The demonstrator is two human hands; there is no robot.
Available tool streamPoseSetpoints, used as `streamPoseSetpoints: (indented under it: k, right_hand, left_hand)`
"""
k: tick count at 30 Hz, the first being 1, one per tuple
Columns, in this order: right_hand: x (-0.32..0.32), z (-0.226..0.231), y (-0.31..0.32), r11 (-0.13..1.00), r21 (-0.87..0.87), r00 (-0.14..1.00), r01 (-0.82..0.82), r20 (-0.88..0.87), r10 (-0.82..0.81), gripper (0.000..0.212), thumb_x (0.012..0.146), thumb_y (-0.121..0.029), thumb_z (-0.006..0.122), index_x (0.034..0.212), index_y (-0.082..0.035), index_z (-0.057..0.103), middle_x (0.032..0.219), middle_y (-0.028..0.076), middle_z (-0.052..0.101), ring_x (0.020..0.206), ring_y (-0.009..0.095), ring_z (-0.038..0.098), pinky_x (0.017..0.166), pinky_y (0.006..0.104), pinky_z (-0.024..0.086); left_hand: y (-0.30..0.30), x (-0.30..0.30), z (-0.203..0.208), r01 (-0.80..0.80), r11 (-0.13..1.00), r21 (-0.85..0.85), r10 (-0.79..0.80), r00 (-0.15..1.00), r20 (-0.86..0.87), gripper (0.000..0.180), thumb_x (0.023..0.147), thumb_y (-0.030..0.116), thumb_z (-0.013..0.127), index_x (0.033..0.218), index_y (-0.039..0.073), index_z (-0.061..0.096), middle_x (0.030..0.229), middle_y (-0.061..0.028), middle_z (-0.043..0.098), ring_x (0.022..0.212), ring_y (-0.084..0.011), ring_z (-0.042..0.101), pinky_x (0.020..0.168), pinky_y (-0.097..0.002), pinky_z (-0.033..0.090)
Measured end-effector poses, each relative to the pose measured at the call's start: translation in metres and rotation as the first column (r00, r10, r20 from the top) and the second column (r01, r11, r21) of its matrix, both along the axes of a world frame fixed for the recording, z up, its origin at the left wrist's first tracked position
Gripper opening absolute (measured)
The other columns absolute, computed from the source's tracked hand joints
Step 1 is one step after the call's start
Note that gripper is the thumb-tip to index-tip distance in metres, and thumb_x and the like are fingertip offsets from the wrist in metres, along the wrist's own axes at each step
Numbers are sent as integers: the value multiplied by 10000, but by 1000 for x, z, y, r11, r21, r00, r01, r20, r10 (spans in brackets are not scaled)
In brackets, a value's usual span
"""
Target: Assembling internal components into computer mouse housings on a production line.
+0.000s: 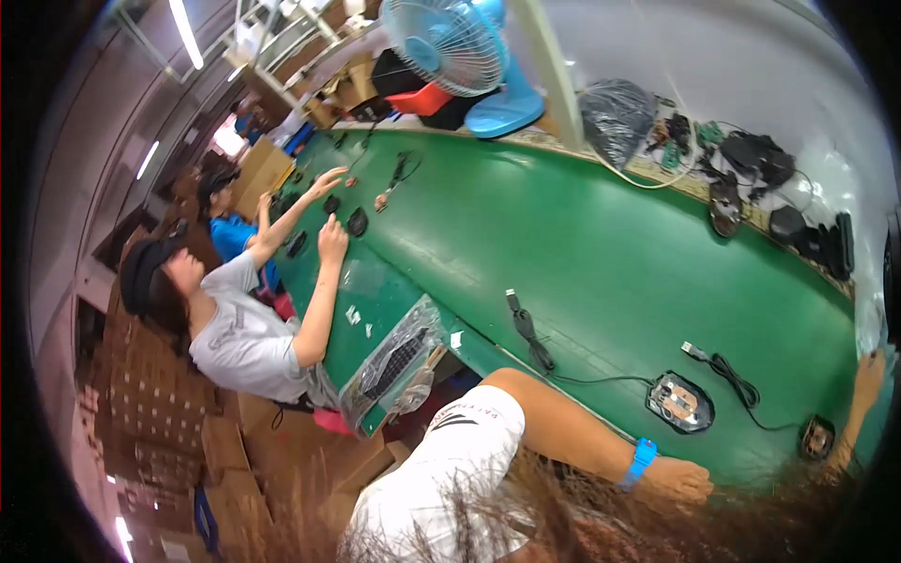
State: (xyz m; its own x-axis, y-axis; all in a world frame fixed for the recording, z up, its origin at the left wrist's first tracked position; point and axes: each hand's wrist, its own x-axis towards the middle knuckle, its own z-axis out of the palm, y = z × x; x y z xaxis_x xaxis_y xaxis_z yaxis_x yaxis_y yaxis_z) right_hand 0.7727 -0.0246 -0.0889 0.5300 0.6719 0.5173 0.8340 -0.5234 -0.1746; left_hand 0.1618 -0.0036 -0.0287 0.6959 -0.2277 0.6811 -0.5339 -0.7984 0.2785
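Note:
My left hand (pixel 678 479), with a blue band at the wrist, lies on the green mat (pixel 582 272) at the near edge. Its fingers are curled; their underside is hidden. Just beyond it, a computer mouse (pixel 679 403) lies with its inner parts showing, its black cable (pixel 531 340) bundled to the left. A second opened mouse (pixel 817 437) is beside my right forearm, with its own bundled cable (pixel 734 377). At the far right edge my right hand (pixel 871 368) has its fingers closed at the lower end of clear plastic film (pixel 868 324).
A blue fan (pixel 507 103) stands at the back. Along the back ledge lie a dark plastic bag (pixel 618 117), a mouse shell (pixel 725 206) and black parts (pixel 826 246). To the left, a bagged keyboard (pixel 394 366) lies near a co-worker (pixel 249 328) handling mice; another person sits beyond.

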Motion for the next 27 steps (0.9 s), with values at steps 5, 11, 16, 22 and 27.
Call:
streamPoseSetpoints:
  k: [5,11,16,22,27]
  right_hand:
    - [-5,-22,40,966,-254,621,48,765,170,269,878,-323,614,946,-69,673,941,151,628,847,359,597,704,478,501]
    - [28,-8,42,995,-73,997,-70,26,72,334,1025,-295,525,1168,-22,654,1047,248,678,996,424,641,847,468,499]
    - [47,19,1,995,44,996,86,-14,-86,369,1032,-308,528,1270,-63,666,1205,204,683,1100,373,655,940,427,506]
    - [-167,83,-8,957,218,921,-191,-298,252,235,1009,-218,584,1075,-5,660,904,105,664,821,165,608,770,311,488]
    - [-324,88,-109,880,369,739,-298,-495,458,182,1024,-121,565,1097,31,635,933,28,632,822,113,568,748,272,474]
  left_hand:
    - [7,-2,-7,5,994,107,5,996,-86,234,700,340,662,662,122,586,767,-76,571,795,-284,550,646,-402,416]
    - [3,2,3,44,999,-27,-45,998,-43,158,647,207,688,644,103,568,705,-53,523,749,-278,545,617,-404,419]
    - [-1,5,-5,90,995,-52,-86,994,73,153,666,202,681,675,98,569,711,-56,521,747,-271,545,600,-401,423]
    - [13,-66,47,-190,960,-207,204,978,45,147,702,88,689,817,47,607,702,-76,462,660,-277,515,568,-395,430]
    - [83,-190,104,-561,827,-30,562,823,80,152,700,61,690,850,66,660,693,-90,554,600,-283,539,521,-405,447]
